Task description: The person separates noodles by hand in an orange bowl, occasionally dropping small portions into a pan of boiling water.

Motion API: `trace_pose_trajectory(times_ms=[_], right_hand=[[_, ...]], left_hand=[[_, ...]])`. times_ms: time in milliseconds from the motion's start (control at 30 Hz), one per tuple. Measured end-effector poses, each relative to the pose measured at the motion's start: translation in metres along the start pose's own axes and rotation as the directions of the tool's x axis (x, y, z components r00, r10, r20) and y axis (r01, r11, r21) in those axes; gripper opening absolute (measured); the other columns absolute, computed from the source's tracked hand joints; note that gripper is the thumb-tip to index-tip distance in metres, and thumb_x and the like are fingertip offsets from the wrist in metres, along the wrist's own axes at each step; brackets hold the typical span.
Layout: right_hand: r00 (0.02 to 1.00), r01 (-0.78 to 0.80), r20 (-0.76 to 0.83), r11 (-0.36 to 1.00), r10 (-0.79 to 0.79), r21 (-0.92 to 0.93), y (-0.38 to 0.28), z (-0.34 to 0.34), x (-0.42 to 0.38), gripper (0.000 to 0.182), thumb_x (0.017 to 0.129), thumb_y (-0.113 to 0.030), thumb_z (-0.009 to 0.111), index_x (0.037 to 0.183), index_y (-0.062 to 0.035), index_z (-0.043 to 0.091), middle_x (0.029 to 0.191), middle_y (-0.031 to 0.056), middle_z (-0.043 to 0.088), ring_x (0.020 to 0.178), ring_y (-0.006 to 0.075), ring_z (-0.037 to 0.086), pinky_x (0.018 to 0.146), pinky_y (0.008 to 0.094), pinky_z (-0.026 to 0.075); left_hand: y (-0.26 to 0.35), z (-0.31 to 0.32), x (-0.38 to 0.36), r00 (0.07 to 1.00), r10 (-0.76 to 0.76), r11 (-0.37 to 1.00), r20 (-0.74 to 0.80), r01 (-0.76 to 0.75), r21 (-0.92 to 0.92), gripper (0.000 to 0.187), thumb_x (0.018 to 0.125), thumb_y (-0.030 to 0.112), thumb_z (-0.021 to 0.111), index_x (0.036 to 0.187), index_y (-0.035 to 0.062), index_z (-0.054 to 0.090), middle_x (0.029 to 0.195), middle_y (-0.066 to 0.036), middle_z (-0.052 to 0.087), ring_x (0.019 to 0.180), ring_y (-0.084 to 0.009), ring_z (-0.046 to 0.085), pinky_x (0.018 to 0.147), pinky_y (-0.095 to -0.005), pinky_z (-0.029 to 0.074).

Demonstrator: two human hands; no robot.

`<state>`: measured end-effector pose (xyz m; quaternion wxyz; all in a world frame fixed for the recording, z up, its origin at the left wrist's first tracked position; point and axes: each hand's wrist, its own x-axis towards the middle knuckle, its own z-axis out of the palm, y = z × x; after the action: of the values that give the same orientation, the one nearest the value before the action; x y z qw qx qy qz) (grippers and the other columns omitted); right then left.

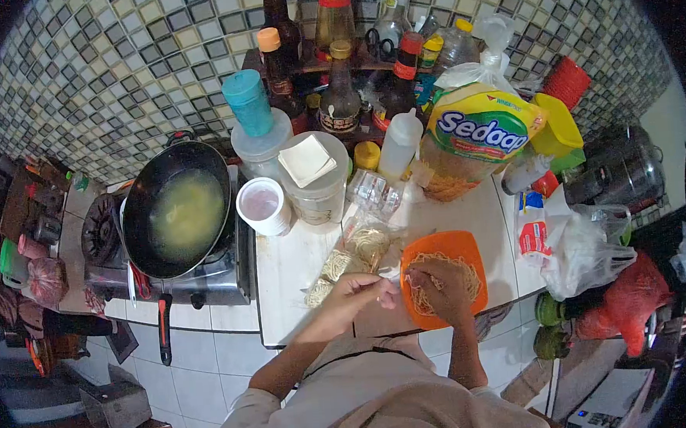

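An orange square bowl (481, 296) with noodles (468, 273) in it stands near the counter's front edge. My right hand (443, 286) reaches down into this bowl over the noodles; its fingers look bent, and what they hold is hidden. Just left of the rim is my left hand (358, 294), its fingers pressed together and pointing at the bowl; anything between them is too small to name. Behind my left hand lies a clear plastic pack of pale noodle cakes (367, 245).
A black pan (188, 213) with pale liquid sits on the stove at left, its handle (165, 330) jutting forward. White cups (263, 206), lidded tubs (316, 200), bottles (400, 145) and a Sedaap bag (476, 133) line the back. Plastic bags (588, 252) lie at right.
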<state>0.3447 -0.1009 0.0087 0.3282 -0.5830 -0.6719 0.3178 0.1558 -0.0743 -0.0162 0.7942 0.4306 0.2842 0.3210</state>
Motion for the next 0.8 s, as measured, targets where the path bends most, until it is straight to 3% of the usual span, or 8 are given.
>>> trace_pose_trajectory(times_ms=[67, 267, 400, 467, 533, 600, 667, 800], right_hand=[[0.994, -0.01, -0.108, 0.999, 0.015, 0.045, 0.003, 0.004, 0.0, 0.013, 0.076, -0.013, 0.059, 0.086, -0.0055, 0.064, 0.076, 0.0096, 0.061, 0.071, 0.0245, 0.057, 0.067, 0.0334, 0.045], [0.991, 0.009, -0.132, 0.999, -0.013, -0.033, -0.005, 0.004, -0.002, 0.012, 0.072, -0.008, 0.063, 0.084, -0.0058, 0.066, 0.077, 0.0095, 0.061, 0.072, 0.0212, 0.058, 0.066, 0.03, 0.046], [0.968, 0.028, -0.251, 0.999, -0.021, 0.027, -0.007, 0.009, -0.006, 0.015, 0.069, -0.006, 0.065, 0.084, -0.0059, 0.066, 0.08, 0.0083, 0.061, 0.074, 0.0191, 0.058, 0.067, 0.0299, 0.046], [0.955, 0.131, -0.284, 0.98, -0.084, 0.152, -0.005, 0.011, -0.006, 0.016, 0.067, -0.004, 0.067, 0.083, -0.0062, 0.066, 0.083, 0.0073, 0.061, 0.074, 0.0184, 0.058, 0.066, 0.0298, 0.046], [0.965, 0.13, -0.242, 0.986, -0.102, 0.102, -0.006, 0.01, -0.004, 0.015, 0.067, -0.005, 0.067, 0.082, -0.0065, 0.066, 0.082, 0.0073, 0.062, 0.073, 0.0185, 0.058, 0.066, 0.0295, 0.046], [0.973, 0.134, -0.196, 0.989, -0.121, 0.055, -0.004, 0.011, -0.003, 0.015, 0.067, -0.007, 0.067, 0.081, -0.0067, 0.066, 0.081, 0.0074, 0.062, 0.073, 0.0185, 0.058, 0.066, 0.0292, 0.046], [0.994, -0.031, -0.1, 0.986, 0.048, 0.164, 0.003, 0.013, -0.006, 0.013, 0.067, -0.009, 0.066, 0.08, -0.0063, 0.066, 0.078, 0.0073, 0.062, 0.071, 0.0185, 0.058, 0.065, 0.029, 0.046], [0.994, 0.016, -0.105, 0.999, -0.013, 0.031, -0.005, 0.006, -0.004, 0.012, 0.069, -0.01, 0.065, 0.079, -0.0055, 0.065, 0.075, 0.0071, 0.062, 0.07, 0.0194, 0.058, 0.064, 0.0298, 0.046]], left_hand=[[0.001, 0.0, 0.0, 1.0, 0.004, 0.997, -0.017, -0.005, -0.074, 0.024, 0.086, 0.02, 0.052, 0.088, -0.0028, 0.06, 0.072, -0.006, 0.06, 0.066, -0.0115, 0.056, 0.062, -0.0231, 0.043], [0.001, 0.003, 0.005, 0.996, 0.037, 0.998, -0.087, -0.042, -0.054, 0.024, 0.086, 0.019, 0.052, 0.088, -0.0034, 0.06, 0.07, -0.006, 0.06, 0.066, -0.0107, 0.055, 0.063, -0.0226, 0.042], [-0.004, 0.005, 0.006, 0.997, 0.05, 0.989, -0.051, -0.043, 0.14, 0.023, 0.087, 0.018, 0.05, 0.088, -0.0025, 0.06, 0.068, -0.006, 0.059, 0.066, -0.0111, 0.055, 0.064, -0.0232, 0.043], [-0.007, 0.004, 0.007, 0.999, 0.034, 0.98, -0.036, -0.026, 0.199, 0.022, 0.087, 0.018, 0.05, 0.088, -0.0021, 0.06, 0.068, -0.006, 0.059, 0.067, -0.0111, 0.055, 0.064, -0.0236, 0.043], [-0.009, 0.002, 0.007, 0.998, -0.002, 0.983, 0.07, -0.011, 0.185, 0.027, 0.089, 0.02, 0.047, 0.093, -0.0036, 0.059, 0.072, -0.006, 0.06, 0.068, -0.0093, 0.055, 0.067, -0.0235, 0.043], [-0.013, 0.001, 0.008, 0.997, 0.009, 0.981, 0.072, -0.023, 0.191, 0.027, 0.089, 0.021, 0.047, 0.093, -0.0037, 0.059, 0.072, -0.005, 0.06, 0.068, -0.0091, 0.055, 0.067, -0.023, 0.043], [-0.015, 0.0, 0.008, 0.997, 0.021, 0.98, 0.075, -0.035, 0.194, 0.028, 0.089, 0.022, 0.048, 0.094, -0.0037, 0.059, 0.071, -0.004, 0.06, 0.068, -0.0089, 0.055, 0.066, -0.0226, 0.043], [-0.014, 0.0, 0.007, 0.997, 0.003, 0.986, 0.074, -0.015, 0.168, 0.027, 0.088, 0.02, 0.049, 0.095, -0.0037, 0.059, 0.072, -0.004, 0.059, 0.068, -0.009, 0.056, 0.065, -0.0225, 0.043]])
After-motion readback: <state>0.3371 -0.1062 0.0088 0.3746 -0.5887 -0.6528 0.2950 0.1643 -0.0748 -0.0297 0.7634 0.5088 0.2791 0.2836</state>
